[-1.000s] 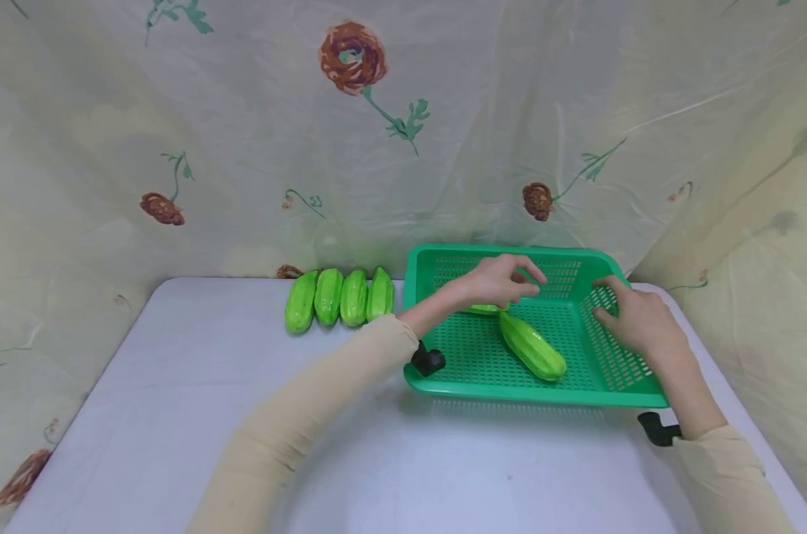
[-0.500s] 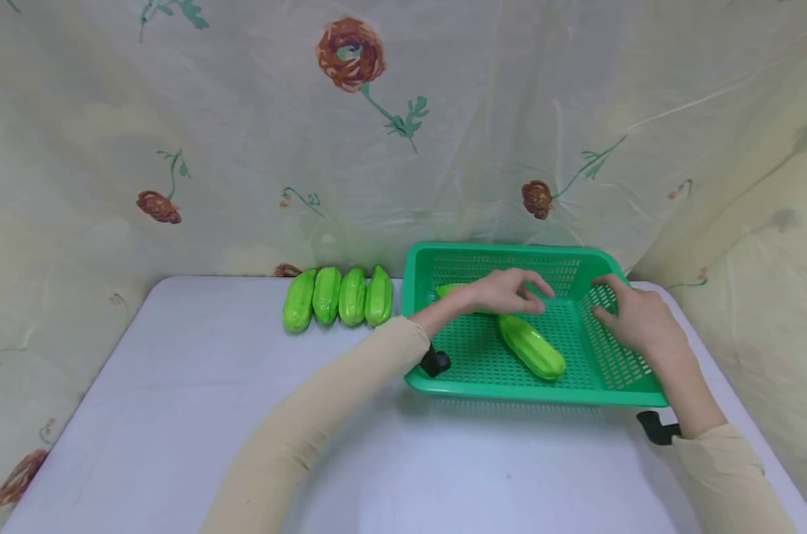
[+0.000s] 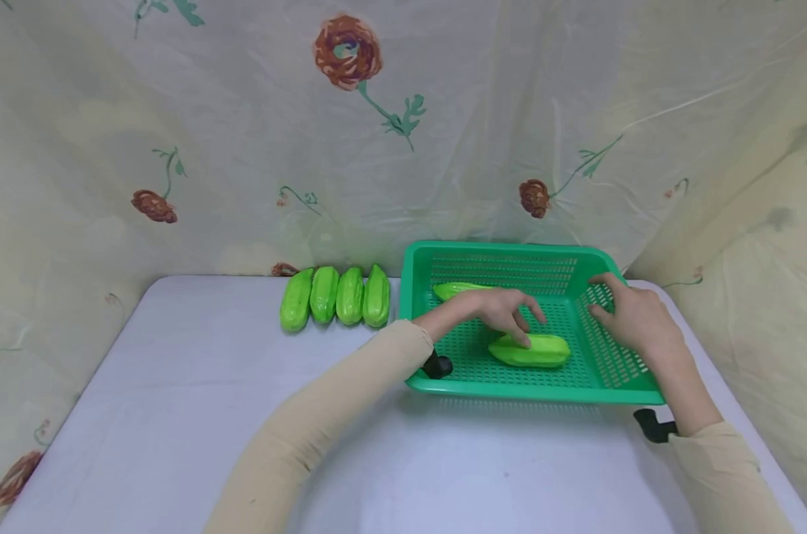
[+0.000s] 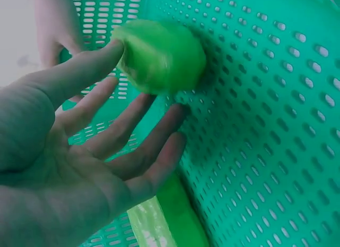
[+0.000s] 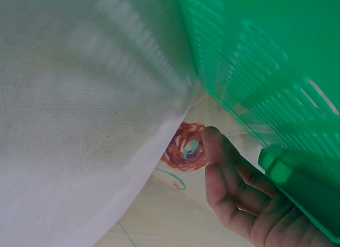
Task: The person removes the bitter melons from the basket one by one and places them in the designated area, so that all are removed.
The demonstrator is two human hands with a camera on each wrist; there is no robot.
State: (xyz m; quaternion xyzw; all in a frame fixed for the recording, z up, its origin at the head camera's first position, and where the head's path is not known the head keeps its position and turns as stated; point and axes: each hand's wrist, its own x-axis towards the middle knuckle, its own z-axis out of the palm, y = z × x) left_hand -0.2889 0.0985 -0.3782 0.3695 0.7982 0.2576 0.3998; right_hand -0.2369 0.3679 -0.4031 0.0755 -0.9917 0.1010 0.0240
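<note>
A green plastic basket (image 3: 530, 395) with slotted walls stands on the right of the table. Inside lie two light green ridged cucumbers. The nearer cucumber (image 3: 544, 352) lies crosswise, and my left hand (image 3: 504, 308) is over its left end. In the left wrist view, the thumb (image 4: 101, 58) touches this cucumber (image 4: 164, 58), while the other fingers spread loosely below it. Partly behind my left wrist is the farther cucumber (image 3: 460, 289). My right hand (image 3: 644, 322) holds the basket's right rim; in the right wrist view, its curved fingers (image 5: 228, 188) are outside the wall.
Several more green cucumbers (image 3: 323, 295) lie side by side at the table's back edge, left of the basket. A white cloth covers the table (image 3: 196, 393). Behind and beside it hangs a flowered curtain (image 3: 243, 133).
My left hand has come down and toward me onto the nearer cucumber, which has turned from slanting to crosswise. More of the farther cucumber shows now. My right hand stays at the rim.
</note>
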